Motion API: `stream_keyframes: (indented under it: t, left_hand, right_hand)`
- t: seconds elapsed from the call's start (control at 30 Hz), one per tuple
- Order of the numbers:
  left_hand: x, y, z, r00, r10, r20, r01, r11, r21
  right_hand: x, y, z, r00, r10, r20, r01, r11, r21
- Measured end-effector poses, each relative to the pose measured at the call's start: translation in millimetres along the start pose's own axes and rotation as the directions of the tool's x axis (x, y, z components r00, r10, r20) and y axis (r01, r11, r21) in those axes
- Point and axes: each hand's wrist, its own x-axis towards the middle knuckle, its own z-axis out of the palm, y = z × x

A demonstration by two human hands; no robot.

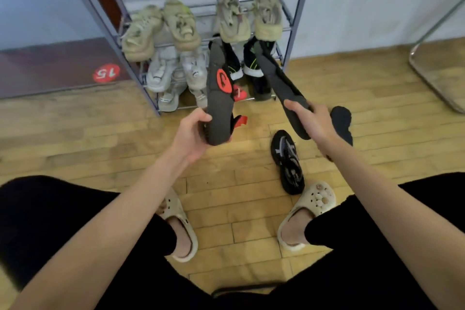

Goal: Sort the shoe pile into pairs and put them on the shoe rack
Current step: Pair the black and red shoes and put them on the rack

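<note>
My left hand [192,133] grips 1 dark shoe [220,98], my right hand [310,118] its mate [279,78]; next, seat both on the shoe rack [297,7] at 12 o'clock.
</note>
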Motion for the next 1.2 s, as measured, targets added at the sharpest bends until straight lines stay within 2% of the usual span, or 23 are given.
stream_keyframes:
  t: [0.1,0.27,0.43,0.63,0.73,0.83,0.93,1.2]
  left_hand:
    - [-1,18,5,0.999,-0.008,0.036,0.010,0.999,-0.047]
    - [-1,44,16,0.992,0.055,0.115,-0.039,0.990,-0.137]
    - [6,65,26,0.988,0.116,0.106,-0.084,0.959,-0.270]
    - [26,115,39,0.965,0.193,0.177,-0.138,0.948,-0.286]
    - [49,145,50,0.958,0.204,0.200,-0.139,0.944,-0.299]
    - [80,170,59,0.970,0.154,0.188,-0.070,0.918,-0.391]
    - [109,194,65,0.973,0.144,0.182,-0.038,0.872,-0.488]
    - [177,234,82,0.976,0.151,0.156,-0.032,0.810,-0.585]
  right_hand:
    - [-8,-14,9,0.999,-0.045,-0.029,0.044,0.999,-0.019]
    - [-14,-40,21,0.988,-0.145,-0.056,0.141,0.988,-0.061]
    - [-11,-61,29,0.957,-0.275,-0.089,0.256,0.950,-0.181]
    - [15,-98,22,0.904,-0.373,-0.207,0.312,0.909,-0.275]
    - [43,-127,20,0.878,-0.387,-0.281,0.272,0.887,-0.372]
    - [79,-154,20,0.866,-0.380,-0.325,0.227,0.878,-0.421]
    - [119,-178,23,0.852,-0.406,-0.332,0.205,0.840,-0.502]
    - [207,-219,37,0.796,-0.470,-0.381,0.145,0.759,-0.635]
